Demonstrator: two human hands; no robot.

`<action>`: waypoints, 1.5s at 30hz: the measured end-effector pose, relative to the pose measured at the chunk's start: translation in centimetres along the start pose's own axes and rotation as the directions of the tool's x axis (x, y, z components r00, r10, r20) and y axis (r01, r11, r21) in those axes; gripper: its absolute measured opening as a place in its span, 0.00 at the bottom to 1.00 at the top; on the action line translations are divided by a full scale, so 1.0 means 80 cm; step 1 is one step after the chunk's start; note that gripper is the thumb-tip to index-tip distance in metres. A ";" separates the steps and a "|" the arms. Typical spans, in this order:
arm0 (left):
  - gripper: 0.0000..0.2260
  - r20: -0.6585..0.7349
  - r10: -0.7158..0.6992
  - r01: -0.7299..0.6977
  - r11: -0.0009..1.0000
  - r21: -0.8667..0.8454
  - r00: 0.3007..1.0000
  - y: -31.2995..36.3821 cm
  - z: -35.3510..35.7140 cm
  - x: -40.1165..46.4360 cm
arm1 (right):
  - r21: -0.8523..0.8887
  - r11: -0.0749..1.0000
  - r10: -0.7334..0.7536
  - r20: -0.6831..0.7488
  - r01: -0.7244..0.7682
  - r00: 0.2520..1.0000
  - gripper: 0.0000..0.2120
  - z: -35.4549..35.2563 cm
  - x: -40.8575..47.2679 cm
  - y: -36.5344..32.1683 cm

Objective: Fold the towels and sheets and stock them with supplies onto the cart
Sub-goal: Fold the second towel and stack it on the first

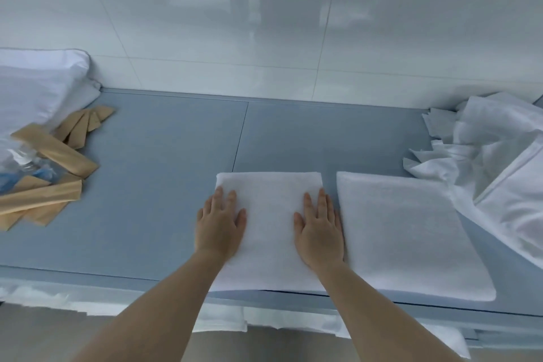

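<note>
Two hands, left (219, 222) and right (319, 228), flat, fingers straight, pressing one of two folded towels (270, 232).

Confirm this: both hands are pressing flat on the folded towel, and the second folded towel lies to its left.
Not quite. In the head view the left hand and right hand do press flat on the folded towel, but the second folded towel lies to its right, not left.

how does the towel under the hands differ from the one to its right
The left towel has both hands, left and right, pressing flat on it; the right towel lies untouched. The left towel looks narrower than the right one. Both are white, folded, flat, at the table's near edge.
</note>
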State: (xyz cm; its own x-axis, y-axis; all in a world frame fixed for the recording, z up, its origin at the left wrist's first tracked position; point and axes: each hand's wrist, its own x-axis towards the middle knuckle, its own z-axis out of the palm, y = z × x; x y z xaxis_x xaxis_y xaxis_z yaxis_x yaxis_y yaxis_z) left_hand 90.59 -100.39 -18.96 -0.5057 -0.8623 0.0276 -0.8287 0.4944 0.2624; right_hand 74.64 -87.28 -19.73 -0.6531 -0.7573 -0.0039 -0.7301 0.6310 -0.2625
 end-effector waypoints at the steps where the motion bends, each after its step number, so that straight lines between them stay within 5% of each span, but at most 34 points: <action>1: 0.24 0.026 -0.024 0.024 1.000 0.004 0.999 0.001 -0.003 -0.006 | 0.016 1.000 0.010 -0.002 -0.010 1.000 0.27 -0.003 -0.006 -0.002; 16: 0.27 0.397 -0.083 0.198 0.946 -0.258 0.914 -0.023 -0.048 -0.062 | -0.098 0.963 0.267 0.244 -0.250 0.932 0.26 -0.042 -0.056 -0.009; 28: 0.27 0.491 -0.069 0.303 0.857 -0.416 0.869 -0.045 -0.068 -0.072 | 0.043 0.956 0.243 0.439 -0.291 0.865 0.28 -0.060 -0.072 -0.017; 36: 0.23 0.444 -0.028 0.256 0.849 -0.462 0.896 -0.043 -0.070 -0.076 | 0.480 0.749 0.170 0.527 -0.457 0.833 0.28 -0.090 -0.086 0.001; 45: 0.20 0.116 0.051 0.002 0.908 -0.418 0.992 0.070 -0.104 -0.077 | 0.507 0.845 0.076 0.199 -0.169 0.977 0.18 -0.139 -0.061 0.067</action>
State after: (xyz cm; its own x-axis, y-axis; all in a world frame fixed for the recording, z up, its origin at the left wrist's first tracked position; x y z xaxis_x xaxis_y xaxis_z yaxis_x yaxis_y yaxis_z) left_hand 91.08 -93.23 -9.67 -0.5714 -0.8176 -0.0709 -0.6537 0.4012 0.6417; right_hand 71.66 -78.33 -10.40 -0.6540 -0.7252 -0.2155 -0.4045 0.5759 -0.7104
